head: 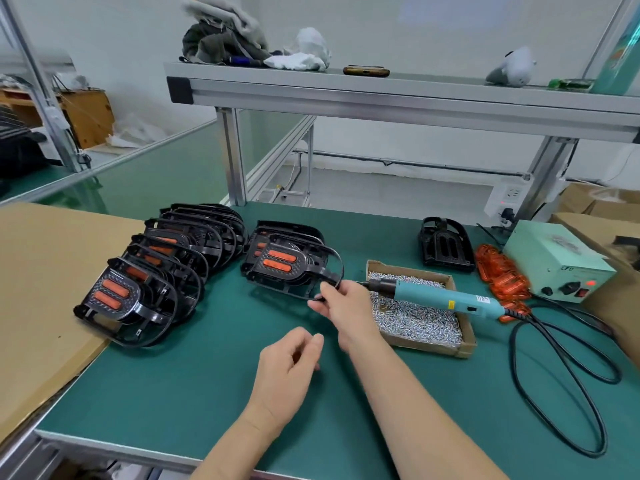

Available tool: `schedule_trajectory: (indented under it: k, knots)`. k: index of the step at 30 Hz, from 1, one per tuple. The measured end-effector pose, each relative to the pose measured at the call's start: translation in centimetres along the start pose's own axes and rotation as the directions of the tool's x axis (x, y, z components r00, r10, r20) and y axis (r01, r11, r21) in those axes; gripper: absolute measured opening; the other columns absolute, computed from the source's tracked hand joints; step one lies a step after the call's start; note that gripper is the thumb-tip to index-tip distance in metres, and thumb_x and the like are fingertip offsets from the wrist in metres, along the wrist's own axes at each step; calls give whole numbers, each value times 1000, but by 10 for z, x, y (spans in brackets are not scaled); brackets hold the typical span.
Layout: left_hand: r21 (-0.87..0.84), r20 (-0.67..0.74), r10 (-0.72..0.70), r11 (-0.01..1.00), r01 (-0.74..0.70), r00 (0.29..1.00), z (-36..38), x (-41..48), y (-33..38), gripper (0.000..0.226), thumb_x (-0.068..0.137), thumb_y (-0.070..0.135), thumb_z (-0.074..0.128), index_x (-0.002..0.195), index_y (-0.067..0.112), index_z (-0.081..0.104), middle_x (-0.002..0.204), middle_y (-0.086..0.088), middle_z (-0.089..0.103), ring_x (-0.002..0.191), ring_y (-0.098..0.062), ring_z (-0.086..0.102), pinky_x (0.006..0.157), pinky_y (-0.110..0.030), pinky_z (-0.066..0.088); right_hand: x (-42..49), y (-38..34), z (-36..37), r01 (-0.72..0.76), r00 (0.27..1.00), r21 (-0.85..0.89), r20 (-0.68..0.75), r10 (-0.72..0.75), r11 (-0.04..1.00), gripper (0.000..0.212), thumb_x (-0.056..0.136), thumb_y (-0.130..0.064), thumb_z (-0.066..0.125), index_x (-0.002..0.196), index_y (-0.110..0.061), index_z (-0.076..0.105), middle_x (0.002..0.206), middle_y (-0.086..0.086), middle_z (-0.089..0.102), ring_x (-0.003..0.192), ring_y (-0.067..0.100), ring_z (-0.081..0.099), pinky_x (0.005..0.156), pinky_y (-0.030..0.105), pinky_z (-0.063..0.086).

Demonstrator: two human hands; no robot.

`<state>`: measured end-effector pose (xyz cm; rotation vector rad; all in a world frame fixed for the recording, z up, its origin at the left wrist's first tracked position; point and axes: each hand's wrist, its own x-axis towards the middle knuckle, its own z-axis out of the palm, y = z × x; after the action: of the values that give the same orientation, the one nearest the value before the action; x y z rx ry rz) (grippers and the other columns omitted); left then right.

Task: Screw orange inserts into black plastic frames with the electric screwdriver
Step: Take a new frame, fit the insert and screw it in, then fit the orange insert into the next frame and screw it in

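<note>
My right hand [341, 308] pinches the near rim of a black frame with two orange inserts [282, 263], which leans on a second such frame behind it. My left hand [289, 367] hovers over the green mat, fingers loosely curled, holding nothing. A long row of finished frames [152, 268] leans in a line at the left. The teal electric screwdriver [440, 297] lies across a cardboard tray of screws [415, 315]. An empty black frame [445, 245] stands at the back, beside a heap of loose orange inserts [502, 275].
The screwdriver's pale green power box [557, 261] sits at the right, its black cable [568, 372] looping over the mat. A cardboard sheet [45, 271] covers the table's left side. An aluminium shelf [398, 95] with rags hangs overhead. Cardboard boxes stand far right.
</note>
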<state>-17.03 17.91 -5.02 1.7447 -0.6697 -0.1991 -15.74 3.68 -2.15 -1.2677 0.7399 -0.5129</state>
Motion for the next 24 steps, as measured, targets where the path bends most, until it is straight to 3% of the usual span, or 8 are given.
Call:
schedule_trajectory:
  k: [5, 7, 9, 14, 18, 20, 22, 24]
  knots:
    - [10, 1, 5, 1000, -5, 1000, 0, 0, -1, 36, 99, 21, 58, 69, 4, 50, 64, -11, 59, 67, -31, 54, 68, -44, 47, 18, 14, 13, -59, 998, -36, -30, 58, 998, 16, 99, -6, 56, 84, -4, 62, 80, 5, 65, 54, 8, 69, 83, 36, 60]
    - [9, 0, -9, 1000, 9, 1000, 1, 0, -1, 36, 99, 22, 58, 68, 6, 50, 65, -10, 60, 69, -34, 54, 68, -45, 47, 23, 14, 18, -79, 997, -12, -1, 79, 997, 9, 98, -5, 56, 97, -1, 64, 91, 6, 68, 57, 5, 70, 84, 31, 59]
    - [12, -3, -17, 1000, 17, 1000, 1, 0, -1, 35, 98, 23, 58, 67, 8, 50, 65, -10, 60, 69, -35, 54, 69, -47, 47, 27, 14, 23, -110, 994, 21, 33, 109, 994, 16, 98, -1, 55, 111, 3, 63, 105, 10, 69, 63, 5, 70, 80, 23, 59]
    - [11, -2, -18, 1000, 18, 1000, 1, 1, -2, 35, 99, 24, 59, 67, 13, 51, 65, -10, 59, 69, -35, 53, 68, -48, 47, 32, 9, 32, -161, 986, 95, 47, 157, 982, 27, 96, 10, 50, 83, -8, 64, 88, 2, 71, 71, 11, 71, 77, 19, 59]
    - [7, 6, -24, 1000, 24, 1000, 1, 2, -3, 34, 99, 25, 59, 67, 15, 52, 66, -10, 60, 69, -36, 53, 69, -49, 47, 34, 9, 38, -167, 985, 103, 61, 161, 981, 21, 90, 16, 54, 89, -2, 66, 85, 8, 69, 89, 23, 73, 95, 30, 56]
    - [5, 9, -27, 1000, 27, 1000, 0, 2, -3, 33, 98, 25, 59, 68, 16, 51, 66, -9, 60, 69, -35, 53, 68, -48, 47, 33, 9, 41, -139, 989, 70, 58, 135, 988, 20, 85, 16, 58, 87, -1, 68, 95, 16, 73, 98, 26, 70, 103, 40, 52]
    - [0, 12, -31, 1000, 31, 999, 0, 2, -3, 32, 98, 25, 59, 68, 17, 51, 66, -9, 61, 69, -35, 53, 68, -47, 47, 33, 10, 42, -121, 991, 48, 64, 117, 992, 19, 83, 15, 59, 94, 4, 70, 108, 23, 73, 94, 24, 64, 106, 47, 49]
    - [-7, 16, -35, 999, 35, 999, 0, 2, -2, 32, 98, 26, 58, 68, 17, 52, 66, -9, 61, 70, -36, 54, 68, -47, 47, 33, 11, 43, -122, 991, 39, 69, 119, 992, 23, 83, 14, 58, 102, 7, 70, 106, 19, 74, 91, 22, 59, 107, 47, 47]
